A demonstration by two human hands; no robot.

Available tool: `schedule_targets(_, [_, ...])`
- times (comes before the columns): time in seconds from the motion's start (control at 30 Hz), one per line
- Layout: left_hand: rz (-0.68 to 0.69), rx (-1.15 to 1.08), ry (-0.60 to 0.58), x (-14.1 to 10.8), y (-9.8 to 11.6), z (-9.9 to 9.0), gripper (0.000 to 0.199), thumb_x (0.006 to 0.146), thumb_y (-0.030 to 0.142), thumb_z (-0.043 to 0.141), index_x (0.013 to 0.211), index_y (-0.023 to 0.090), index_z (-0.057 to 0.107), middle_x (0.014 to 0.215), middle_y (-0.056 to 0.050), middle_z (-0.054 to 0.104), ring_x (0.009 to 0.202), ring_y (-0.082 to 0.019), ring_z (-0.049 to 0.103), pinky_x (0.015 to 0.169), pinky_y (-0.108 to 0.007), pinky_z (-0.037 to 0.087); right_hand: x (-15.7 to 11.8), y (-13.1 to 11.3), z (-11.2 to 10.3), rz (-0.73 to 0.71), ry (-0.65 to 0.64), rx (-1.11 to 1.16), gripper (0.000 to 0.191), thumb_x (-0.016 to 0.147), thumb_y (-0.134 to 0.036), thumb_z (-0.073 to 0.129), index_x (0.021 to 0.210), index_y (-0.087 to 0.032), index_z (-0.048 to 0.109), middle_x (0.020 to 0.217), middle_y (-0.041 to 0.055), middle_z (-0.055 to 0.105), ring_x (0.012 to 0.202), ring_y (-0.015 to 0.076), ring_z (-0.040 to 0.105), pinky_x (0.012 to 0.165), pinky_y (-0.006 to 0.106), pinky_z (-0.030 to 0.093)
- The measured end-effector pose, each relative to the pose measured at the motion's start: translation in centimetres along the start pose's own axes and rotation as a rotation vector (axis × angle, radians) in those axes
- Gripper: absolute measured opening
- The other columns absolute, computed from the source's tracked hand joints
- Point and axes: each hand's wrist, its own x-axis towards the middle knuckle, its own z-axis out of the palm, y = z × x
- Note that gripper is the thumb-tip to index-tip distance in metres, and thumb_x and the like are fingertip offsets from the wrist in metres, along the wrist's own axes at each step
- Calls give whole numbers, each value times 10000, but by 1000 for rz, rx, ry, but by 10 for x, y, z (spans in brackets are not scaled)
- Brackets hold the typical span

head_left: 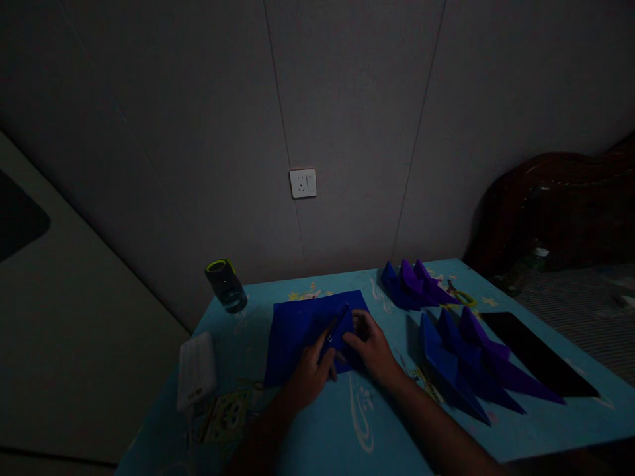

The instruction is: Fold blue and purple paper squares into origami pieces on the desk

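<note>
A small folded piece of blue paper (pixel 342 330) stands tilted between my hands. My left hand (pixel 313 370) grips its lower left side, fingers closed. My right hand (pixel 368 344) pinches its right edge between thumb and fingers. A dark slanted edge shows along the left of the fold; I cannot make out its detail. Under both hands a flat blue sheet of paper (pixel 297 330) lies on the table. To the right rest several folded paper boats in blue and purple: a front group (pixel 459 370) and a back group (pixel 404 287).
The table has a light blue patterned cloth (pixel 367 436). A dark water bottle (pixel 227 285) stands at the back left, with a white power bank (pixel 197 370) in front. Yellow-handled scissors (pixel 464 297) lie behind the boats. A flat black object (pixel 536 354) lies at the right.
</note>
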Motion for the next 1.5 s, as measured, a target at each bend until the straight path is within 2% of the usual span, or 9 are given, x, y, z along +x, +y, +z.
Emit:
schedule_targets(0.13, [-50, -216, -56, -2, -3, 7, 649, 956, 567, 347, 1404, 101, 398, 619, -31, 687, 465, -141, 607, 477, -235, 463, 1, -3, -1, -60, -24, -174, 318, 782, -429, 714, 1018, -221, 668, 1011, 52, 650, 934, 226, 587, 846, 353, 461])
schedule_targets(0.23, [-100, -225, -69, 0, -3, 7, 654, 942, 603, 338, 1356, 108, 442, 606, -28, 681, 465, -155, 616, 478, -251, 475, 0, -4, 0, 2, -23, -168, 269, 807, -475, 666, 835, -208, 661, 836, 20, 634, 774, 198, 579, 715, 322, 474])
schedule_targets(0.33, [-96, -81, 96, 4, 0, 2, 542, 918, 555, 455, 1261, 144, 543, 713, -45, 712, 600, -176, 667, 584, -279, 522, -2, -3, 0, 65, 9, -180, 306, 793, -488, 676, 707, -211, 580, 647, -34, 533, 611, 155, 504, 569, 274, 408])
schedule_targets(0.47, [12, 56, 378, 11, 0, -5, 410, 833, 361, 642, 1203, 194, 586, 1068, -85, 692, 975, -213, 664, 822, -319, 531, -2, -1, -3, -30, -7, -328, 382, 791, -462, 686, 593, -207, 483, 567, -57, 440, 568, 124, 420, 544, 253, 328])
schedule_targets(0.67, [78, 116, 508, 13, -1, -4, 275, 763, 305, 711, 1010, 206, 642, 895, -34, 644, 845, -195, 653, 754, -313, 539, -1, 1, -1, -55, 6, -389, 388, 773, -479, 706, 592, -208, 494, 567, -52, 461, 574, 131, 443, 560, 255, 339])
schedule_targets(0.8, [59, 42, 499, 13, 2, 0, 371, 734, 271, 733, 1076, 195, 610, 880, -24, 624, 817, -175, 633, 731, -291, 526, 0, 2, 0, -30, 26, -357, 382, 776, -492, 699, 612, -212, 496, 583, -51, 463, 582, 135, 449, 558, 257, 346])
schedule_targets(1.07, [67, -184, 353, 9, 8, 2, 573, 734, 211, 727, 1263, 226, 508, 966, -18, 578, 854, -142, 605, 795, -283, 514, 3, 0, -2, 55, 85, -253, 407, 763, -551, 690, 637, -214, 501, 574, -56, 454, 545, 125, 423, 513, 249, 339])
schedule_targets(1.27, [27, -251, 289, 8, 12, 0, 602, 748, 224, 708, 1301, 242, 469, 955, 3, 547, 806, -111, 588, 809, -274, 506, 5, 2, -2, 133, 35, -114, 451, 723, -602, 707, 638, -214, 493, 554, -60, 466, 508, 116, 419, 479, 241, 334])
schedule_targets(1.5, [47, -188, 280, 7, 13, -3, 571, 771, 267, 700, 1304, 229, 501, 914, 2, 575, 775, -118, 591, 789, -275, 513, 2, 4, -3, 69, 19, -175, 394, 788, -575, 664, 722, -202, 558, 621, -39, 531, 571, 134, 479, 526, 250, 383])
